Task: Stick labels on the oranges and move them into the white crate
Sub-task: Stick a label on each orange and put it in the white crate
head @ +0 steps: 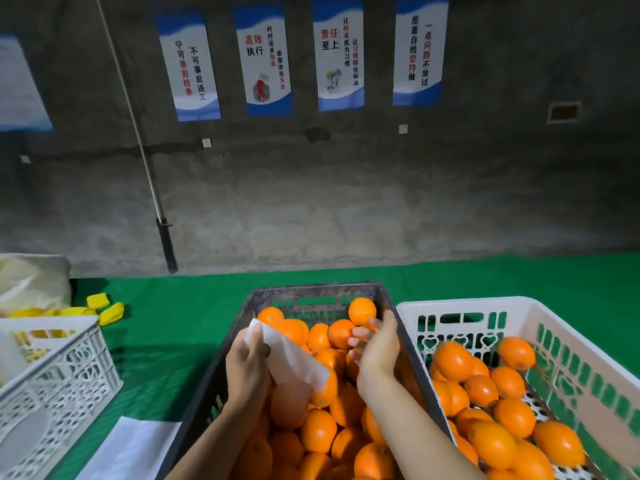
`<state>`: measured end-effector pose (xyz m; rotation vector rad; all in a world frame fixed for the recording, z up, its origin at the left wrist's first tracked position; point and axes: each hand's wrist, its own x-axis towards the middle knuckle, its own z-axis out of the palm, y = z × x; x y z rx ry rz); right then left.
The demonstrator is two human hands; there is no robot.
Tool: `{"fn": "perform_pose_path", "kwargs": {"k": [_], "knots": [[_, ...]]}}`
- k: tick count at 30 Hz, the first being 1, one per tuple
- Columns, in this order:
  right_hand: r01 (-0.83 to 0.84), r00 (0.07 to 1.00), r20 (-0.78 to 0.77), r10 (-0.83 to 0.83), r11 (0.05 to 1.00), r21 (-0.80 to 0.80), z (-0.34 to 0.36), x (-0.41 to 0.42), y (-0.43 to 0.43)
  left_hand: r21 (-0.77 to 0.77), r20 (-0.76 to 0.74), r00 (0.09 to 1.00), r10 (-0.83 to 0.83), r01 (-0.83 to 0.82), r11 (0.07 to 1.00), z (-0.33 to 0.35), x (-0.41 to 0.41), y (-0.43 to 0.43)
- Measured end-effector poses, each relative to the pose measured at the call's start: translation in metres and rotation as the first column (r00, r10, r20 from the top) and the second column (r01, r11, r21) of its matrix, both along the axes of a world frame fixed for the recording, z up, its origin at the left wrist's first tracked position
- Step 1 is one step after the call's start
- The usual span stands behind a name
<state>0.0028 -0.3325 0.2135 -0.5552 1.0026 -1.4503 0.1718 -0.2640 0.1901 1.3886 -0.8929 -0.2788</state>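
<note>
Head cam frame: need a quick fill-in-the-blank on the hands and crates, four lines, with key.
1. The right hand holds a single ____ at its fingertips.
2. The left hand grips a paper strip whose colour is ____.
3. The white crate holding oranges stands to the ____ of the dark crate.
4. The cloth under both crates is ____.
Missing words: orange; white; right; green.

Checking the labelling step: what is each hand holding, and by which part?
The left hand grips the white label strip near its upper end. The right hand holds an orange by its underside, above the black crate.
</note>
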Motion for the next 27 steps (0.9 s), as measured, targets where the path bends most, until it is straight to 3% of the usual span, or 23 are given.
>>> {"fn": "perform_pose_path", "kwargs": {"k": [1,2,4,6,8,9,11,15,19,21,23,25,27], "knots": [[-0.014,0.966,-0.257,-0.025,0.989,-0.146,-0.002,0.006,0.004,0.001,-0.002,0.999,-0.041,0.041,0.999,0.0,-0.001,0.0],[-0.1,0.873,-0.485,-0.059,0.95,-0.296,-0.007,0.011,0.007,0.015,-0.017,0.997,-0.073,0.074,0.997,0.001,-0.002,-0.001],[-0.358,0.573,-0.805,-0.154,0.837,-0.415,-0.015,0.016,0.015,0.043,-0.076,0.986,-0.146,0.15,0.988,0.001,-0.004,-0.001],[-0.59,0.225,-0.936,-0.27,0.727,-0.351,-0.022,0.022,0.019,0.052,-0.126,0.957,-0.26,0.268,0.962,0.0,-0.003,-0.002],[-0.688,0.013,-0.964,-0.265,0.698,-0.201,-0.023,0.027,0.023,0.039,-0.206,0.899,-0.387,0.403,0.915,-0.001,-0.001,-0.002],[-0.692,-0.013,-0.974,-0.226,0.705,-0.154,-0.021,0.027,0.024,0.034,-0.253,0.869,-0.425,0.447,0.894,-0.002,0.0,-0.002],[-0.677,0.057,-0.983,-0.173,0.718,-0.165,-0.018,0.027,0.027,0.053,-0.318,0.844,-0.433,0.472,0.88,-0.003,0.0,-0.003],[-0.608,0.177,-0.93,-0.322,0.707,-0.36,-0.014,0.021,0.027,0.091,-0.328,0.851,-0.41,0.46,0.883,0.001,-0.005,-0.003],[-0.615,0.096,-0.864,-0.494,0.653,-0.442,-0.014,0.017,0.028,0.073,-0.198,0.918,-0.345,0.364,0.928,0.006,-0.009,0.001],[-0.588,0.05,-0.819,-0.571,0.646,-0.486,-0.014,0.015,0.028,0.026,-0.063,0.968,-0.242,0.244,0.969,0.005,-0.009,0.003],[-0.562,0.0,-0.766,-0.642,0.634,-0.532,-0.014,0.012,0.027,-0.049,0.234,0.968,-0.089,0.103,0.993,0.006,-0.006,0.005],[-0.558,-0.026,-0.737,-0.675,0.621,-0.55,-0.012,0.009,0.024,-0.134,0.549,0.836,0.024,0.059,0.989,0.006,-0.005,0.004],[-0.559,-0.044,-0.718,-0.694,0.613,-0.558,-0.013,0.008,0.022,-0.123,0.715,0.697,0.06,0.041,0.992,0.004,-0.01,0.004]]}}
